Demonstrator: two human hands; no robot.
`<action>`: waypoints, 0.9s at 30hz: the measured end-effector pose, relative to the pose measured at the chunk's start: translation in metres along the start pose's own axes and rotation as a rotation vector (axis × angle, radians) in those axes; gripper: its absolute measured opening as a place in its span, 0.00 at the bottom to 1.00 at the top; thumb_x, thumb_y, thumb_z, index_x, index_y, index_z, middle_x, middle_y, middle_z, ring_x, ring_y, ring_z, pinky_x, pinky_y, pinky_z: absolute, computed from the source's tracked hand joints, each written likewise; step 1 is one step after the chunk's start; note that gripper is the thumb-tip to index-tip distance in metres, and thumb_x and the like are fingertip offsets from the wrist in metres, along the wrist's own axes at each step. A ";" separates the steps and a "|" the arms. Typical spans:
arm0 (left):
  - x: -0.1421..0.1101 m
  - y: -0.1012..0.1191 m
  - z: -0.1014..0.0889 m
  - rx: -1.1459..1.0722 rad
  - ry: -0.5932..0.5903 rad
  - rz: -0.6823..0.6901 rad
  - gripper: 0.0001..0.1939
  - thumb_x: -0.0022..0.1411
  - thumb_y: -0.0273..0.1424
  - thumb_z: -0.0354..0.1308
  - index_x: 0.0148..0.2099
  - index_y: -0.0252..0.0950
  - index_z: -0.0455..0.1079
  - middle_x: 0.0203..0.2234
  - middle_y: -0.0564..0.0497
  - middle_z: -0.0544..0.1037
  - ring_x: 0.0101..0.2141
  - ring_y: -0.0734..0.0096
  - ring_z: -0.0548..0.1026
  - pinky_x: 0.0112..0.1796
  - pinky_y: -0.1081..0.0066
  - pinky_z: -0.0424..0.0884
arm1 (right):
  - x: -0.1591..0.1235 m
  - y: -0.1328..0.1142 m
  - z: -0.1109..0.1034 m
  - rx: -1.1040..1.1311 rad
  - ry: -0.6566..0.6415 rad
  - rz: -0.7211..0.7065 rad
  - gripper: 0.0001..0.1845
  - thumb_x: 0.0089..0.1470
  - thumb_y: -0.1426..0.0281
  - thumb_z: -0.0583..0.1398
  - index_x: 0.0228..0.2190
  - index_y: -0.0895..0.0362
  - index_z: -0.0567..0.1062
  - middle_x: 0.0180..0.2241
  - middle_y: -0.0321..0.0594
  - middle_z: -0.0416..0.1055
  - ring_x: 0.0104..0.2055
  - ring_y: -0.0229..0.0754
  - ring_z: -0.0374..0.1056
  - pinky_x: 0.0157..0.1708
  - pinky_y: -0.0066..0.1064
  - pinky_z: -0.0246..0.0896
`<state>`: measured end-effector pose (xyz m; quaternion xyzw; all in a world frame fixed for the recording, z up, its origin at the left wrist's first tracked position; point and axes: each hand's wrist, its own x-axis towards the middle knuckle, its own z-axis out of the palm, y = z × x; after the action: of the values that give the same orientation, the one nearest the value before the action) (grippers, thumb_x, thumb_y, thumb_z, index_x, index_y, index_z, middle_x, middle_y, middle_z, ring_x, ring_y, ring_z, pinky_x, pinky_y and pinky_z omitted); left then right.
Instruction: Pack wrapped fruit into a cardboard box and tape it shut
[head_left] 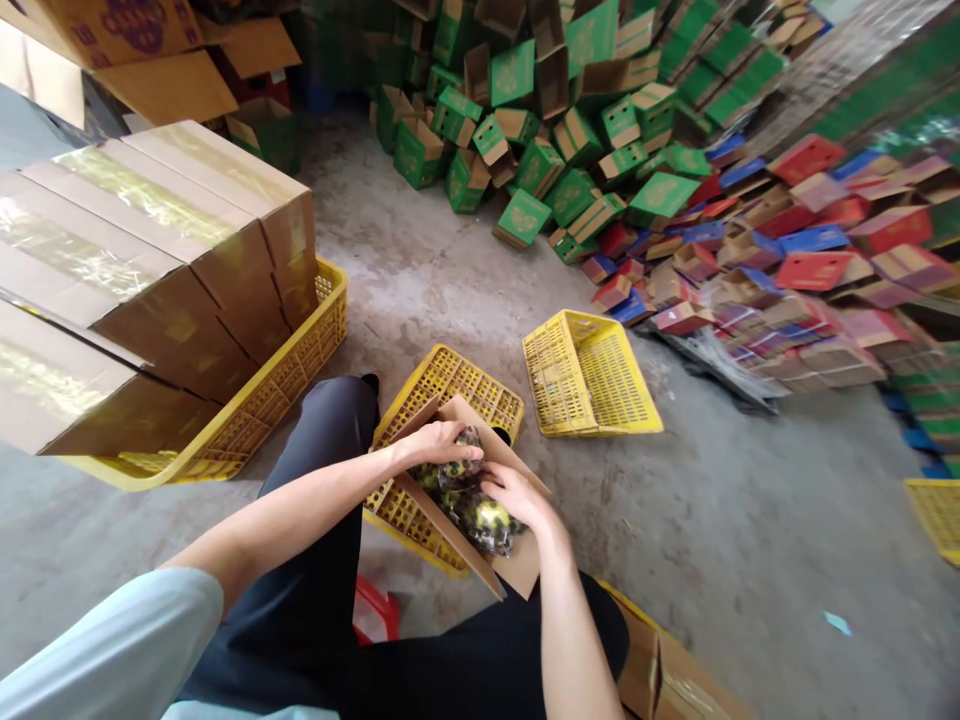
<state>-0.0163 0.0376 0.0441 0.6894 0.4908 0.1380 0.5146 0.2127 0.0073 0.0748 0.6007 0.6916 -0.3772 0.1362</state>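
Observation:
An open cardboard box (pixel 450 530) stands between my knees on an upturned yellow plastic crate (pixel 480 385). Inside lie several clear plastic bags (pixel 491 520) with dark and yellow-green contents, perhaps fruit; blur hides their exact kind. My left hand (pixel 441 445) reaches over the box's far left side, its fingers closed on one clear plastic bag (pixel 469 440) near the far end. Just to its right, my right hand (pixel 517 492) comes in over the near right wall, fingers curled against the bags. Its fingertips are partly hidden among the plastic.
Taped cartons (pixel 150 220) fill a large yellow basket (pixel 277 400) at left. Another yellow basket (pixel 592 375) lies tipped on the floor ahead. Green boxes (pixel 525 215) and red and blue boxes (pixel 814 270) are heaped beyond. A red plastic piece (pixel 375 610) shows below my legs.

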 end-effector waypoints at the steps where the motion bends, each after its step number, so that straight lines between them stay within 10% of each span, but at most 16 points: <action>1: 0.001 -0.002 0.002 0.000 -0.007 -0.006 0.33 0.62 0.57 0.59 0.55 0.35 0.72 0.51 0.39 0.80 0.54 0.44 0.77 0.51 0.64 0.71 | -0.009 0.006 -0.005 -0.030 0.004 0.041 0.21 0.64 0.71 0.58 0.58 0.54 0.74 0.57 0.45 0.75 0.58 0.47 0.71 0.60 0.36 0.62; 6: 0.006 -0.009 0.020 -0.031 -0.021 -0.022 0.30 0.59 0.50 0.65 0.56 0.36 0.73 0.49 0.40 0.81 0.54 0.44 0.77 0.50 0.65 0.70 | -0.037 0.014 0.007 -0.190 0.002 0.241 0.34 0.57 0.66 0.63 0.63 0.60 0.68 0.64 0.60 0.65 0.64 0.62 0.65 0.60 0.47 0.60; 12: 0.008 -0.011 0.029 -0.050 -0.004 -0.021 0.29 0.59 0.49 0.65 0.56 0.36 0.73 0.48 0.40 0.82 0.53 0.44 0.78 0.49 0.65 0.71 | -0.029 -0.004 0.030 -0.263 -0.026 0.246 0.26 0.55 0.56 0.64 0.51 0.56 0.78 0.54 0.57 0.76 0.58 0.61 0.71 0.53 0.42 0.63; 20: 0.010 -0.012 0.028 -0.072 -0.046 -0.067 0.25 0.59 0.45 0.65 0.53 0.34 0.73 0.49 0.38 0.81 0.53 0.43 0.77 0.50 0.63 0.71 | -0.019 -0.001 0.035 -0.188 0.005 0.258 0.40 0.47 0.60 0.68 0.60 0.55 0.69 0.55 0.57 0.76 0.56 0.62 0.73 0.50 0.42 0.64; 27: 0.012 -0.007 0.022 -0.207 -0.079 -0.135 0.24 0.55 0.43 0.67 0.51 0.35 0.74 0.51 0.40 0.80 0.55 0.46 0.75 0.53 0.63 0.70 | -0.043 0.026 0.024 0.048 0.111 0.199 0.23 0.54 0.57 0.62 0.50 0.50 0.76 0.48 0.44 0.78 0.52 0.52 0.74 0.49 0.37 0.65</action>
<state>0.0013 0.0345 0.0246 0.6028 0.4985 0.1257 0.6102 0.2409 -0.0405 0.0769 0.6893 0.6258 -0.3447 0.1200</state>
